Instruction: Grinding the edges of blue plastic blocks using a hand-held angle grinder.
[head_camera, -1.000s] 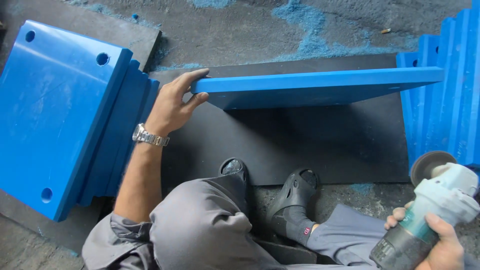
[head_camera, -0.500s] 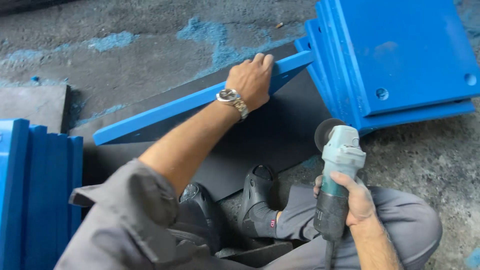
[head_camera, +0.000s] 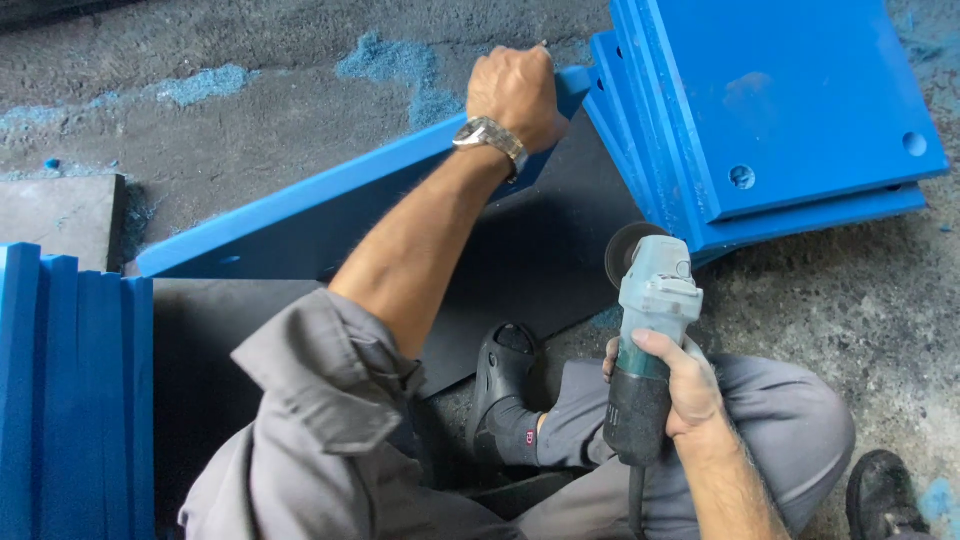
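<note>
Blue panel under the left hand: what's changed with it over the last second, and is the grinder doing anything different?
The left hand has slid along the blue panel from its left end to its right end, by the stack of blue panels, fingers curled over the top edge. The view swung right. The right hand keeps hold of the angle grinder, which stays clear of the panel. The person remains seated on the black mat.

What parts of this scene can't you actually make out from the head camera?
- Left hand fingertips: curled over the far edge of the blue panel, hidden behind it.
- Angle grinder disc: mostly hidden behind the tool's head, so its condition is unclear.
- Grinder's cord: cut off by the bottom edge.
- Stack of upright blue panels: cut off by the left and bottom edges, count uncertain.
- Black mat: partly covered by the arm.
</note>
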